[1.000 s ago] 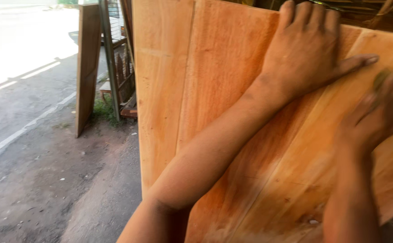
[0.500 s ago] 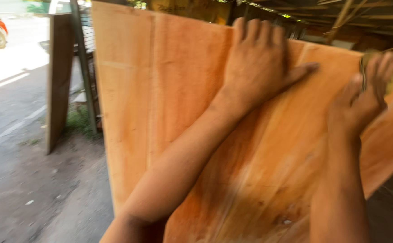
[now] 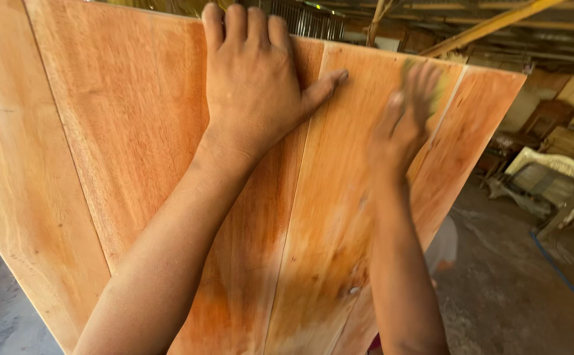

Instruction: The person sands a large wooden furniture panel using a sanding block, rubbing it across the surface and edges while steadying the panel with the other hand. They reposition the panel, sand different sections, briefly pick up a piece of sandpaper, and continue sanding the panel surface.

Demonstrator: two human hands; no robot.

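A large upright panel of joined orange-brown wooden boards [image 3: 116, 144] fills most of the view. My left hand [image 3: 251, 82] lies flat on it near the top edge, fingers hooked over the rim and thumb spread to the right. My right hand [image 3: 408, 112] is blurred against the panel further right. It presses a small yellowish-green pad [image 3: 439, 84] to the wood, mostly hidden under the fingers. The lower part of the panel looks darker and wet.
A dusty concrete floor [image 3: 510, 302] lies to the lower right, with a blue hose [image 3: 563, 276] across it. Stacked wooden furniture and pale pieces [image 3: 543, 171] stand at the right under roof beams [image 3: 491, 23].
The view has swung right: the road and leaning boards on the left are gone and the workshop interior shows. My right hand has moved left along the panel, closer to my left hand.
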